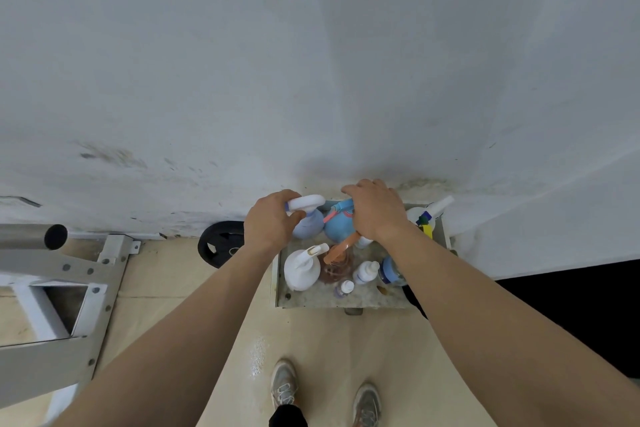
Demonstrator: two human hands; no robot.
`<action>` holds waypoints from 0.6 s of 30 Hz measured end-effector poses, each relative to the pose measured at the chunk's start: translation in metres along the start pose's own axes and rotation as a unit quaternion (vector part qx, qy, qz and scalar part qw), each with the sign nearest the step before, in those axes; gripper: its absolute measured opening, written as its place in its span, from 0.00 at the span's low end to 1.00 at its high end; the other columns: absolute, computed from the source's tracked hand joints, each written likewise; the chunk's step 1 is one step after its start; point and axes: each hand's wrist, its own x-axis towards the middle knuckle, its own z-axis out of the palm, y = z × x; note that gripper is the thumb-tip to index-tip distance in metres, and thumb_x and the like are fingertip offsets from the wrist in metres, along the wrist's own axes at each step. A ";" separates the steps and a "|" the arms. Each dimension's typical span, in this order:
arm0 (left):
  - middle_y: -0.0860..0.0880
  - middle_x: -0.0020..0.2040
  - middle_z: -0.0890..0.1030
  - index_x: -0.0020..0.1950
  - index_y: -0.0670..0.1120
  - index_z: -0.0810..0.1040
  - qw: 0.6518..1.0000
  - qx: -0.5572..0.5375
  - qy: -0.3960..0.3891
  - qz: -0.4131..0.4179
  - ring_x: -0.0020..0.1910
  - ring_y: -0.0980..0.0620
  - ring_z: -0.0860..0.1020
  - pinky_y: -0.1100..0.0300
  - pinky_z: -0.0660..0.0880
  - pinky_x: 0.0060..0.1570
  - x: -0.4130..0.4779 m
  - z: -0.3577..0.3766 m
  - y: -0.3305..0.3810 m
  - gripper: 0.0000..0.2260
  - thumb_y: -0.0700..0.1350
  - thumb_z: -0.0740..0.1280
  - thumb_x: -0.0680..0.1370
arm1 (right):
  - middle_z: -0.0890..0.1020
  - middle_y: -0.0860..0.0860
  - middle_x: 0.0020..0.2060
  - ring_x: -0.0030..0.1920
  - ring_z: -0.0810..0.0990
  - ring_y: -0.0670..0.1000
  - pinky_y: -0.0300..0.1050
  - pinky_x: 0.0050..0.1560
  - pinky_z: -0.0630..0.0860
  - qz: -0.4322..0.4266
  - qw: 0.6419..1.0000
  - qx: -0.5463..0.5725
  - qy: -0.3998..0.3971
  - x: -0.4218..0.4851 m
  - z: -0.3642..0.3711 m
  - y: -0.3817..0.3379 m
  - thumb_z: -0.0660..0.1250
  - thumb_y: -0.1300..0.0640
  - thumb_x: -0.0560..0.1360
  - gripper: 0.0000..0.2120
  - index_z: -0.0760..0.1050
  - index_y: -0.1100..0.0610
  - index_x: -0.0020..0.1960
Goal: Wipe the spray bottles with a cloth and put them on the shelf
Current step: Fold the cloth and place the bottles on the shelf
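Lift straight up out of the grey tray by the far wall, avoiding the crowded neighbours: left hand clasped round the white spray head of the lavender bottle, far left in the tray; right hand curled over the head of the blue bottle just beside it (likely a grasp, partly hidden). Fetch a cloth first; none in view. Count one tray, two hands, five spray bottles, adding the white bottle, orange bottle and green-triggered bottle, then three small capped bottles near right.
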 end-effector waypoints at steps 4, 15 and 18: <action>0.47 0.66 0.78 0.74 0.48 0.71 0.999 -0.022 -0.027 -0.023 0.63 0.45 0.77 0.51 0.74 0.61 -0.009 -0.007 0.000 0.26 0.51 0.72 0.77 | 0.72 0.53 0.71 0.69 0.69 0.57 0.53 0.66 0.69 0.016 0.998 0.054 0.019 -0.017 -0.008 -0.001 0.64 0.55 0.82 0.24 0.65 0.50 0.77; 0.59 0.50 0.77 0.57 0.55 0.81 0.994 -0.084 0.022 0.073 0.49 0.59 0.76 0.64 0.73 0.45 -0.115 -0.008 -0.003 0.16 0.59 0.73 0.72 | 0.78 0.50 0.59 0.59 0.76 0.53 0.50 0.53 0.77 0.061 0.962 0.229 0.135 -0.083 0.006 -0.008 0.62 0.59 0.80 0.14 0.78 0.51 0.63; 0.56 0.42 0.77 0.49 0.52 0.84 0.995 -0.042 0.052 0.071 0.40 0.54 0.77 0.60 0.73 0.38 -0.110 -0.007 0.002 0.06 0.50 0.75 0.73 | 0.79 0.49 0.60 0.60 0.77 0.51 0.47 0.54 0.76 0.086 0.953 0.255 0.142 -0.088 0.015 -0.017 0.63 0.58 0.81 0.13 0.78 0.51 0.64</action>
